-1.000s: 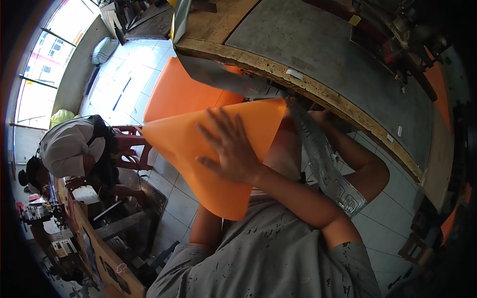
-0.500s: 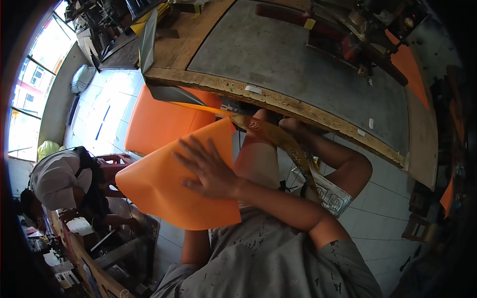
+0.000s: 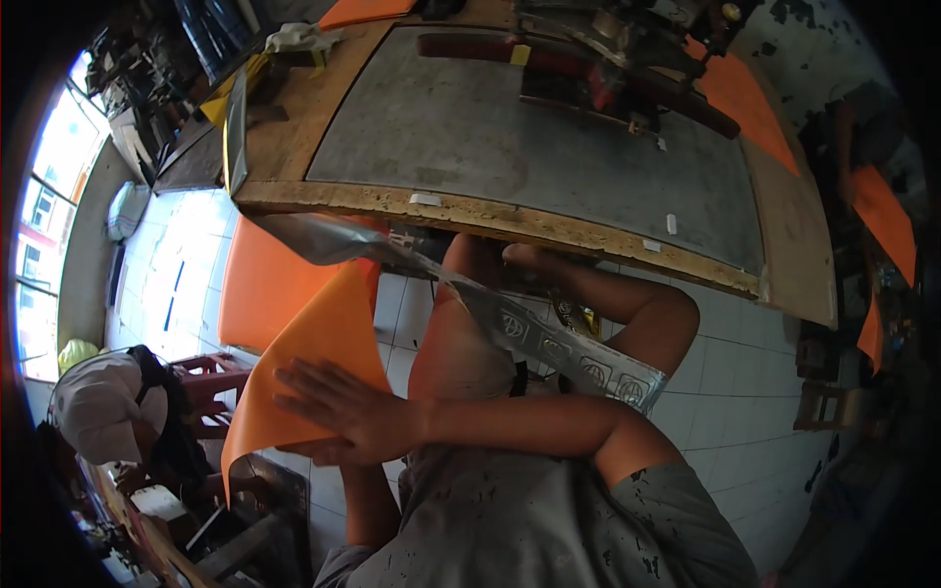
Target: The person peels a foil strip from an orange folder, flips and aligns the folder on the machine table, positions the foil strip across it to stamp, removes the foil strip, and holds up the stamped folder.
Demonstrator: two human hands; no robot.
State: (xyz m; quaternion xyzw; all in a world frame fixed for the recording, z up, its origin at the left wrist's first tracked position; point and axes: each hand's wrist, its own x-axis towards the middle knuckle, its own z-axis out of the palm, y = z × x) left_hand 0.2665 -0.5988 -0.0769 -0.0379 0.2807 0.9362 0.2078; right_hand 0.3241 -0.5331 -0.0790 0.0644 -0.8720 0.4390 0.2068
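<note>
An orange sheet [image 3: 323,333], thin and flexible, is held up over the left side of my lap, its lower left edge drooping. My right hand [image 3: 343,412] lies across it with stretched, slightly spread fingers. Beneath the sheet comes my left forearm [image 3: 370,505]; the fingers of that hand are hidden by the sheet and my right hand. A long shiny foil strip [image 3: 470,299] runs from the table corner across my legs, with round emblems in squares along its right part.
A wooden-edged table [image 3: 529,220] with a grey top stands ahead, carrying a dark machine [image 3: 627,83]. An orange padded block [image 3: 255,284] is beside it on the left. Another person [image 3: 108,407] bends over work at lower left. More orange sheets [image 3: 882,220] are at right.
My right hand and the orange sheet have moved left and slightly down in view, and the sheet is more tilted. The foil strip has turned, showing its silver side. The camera view has shifted.
</note>
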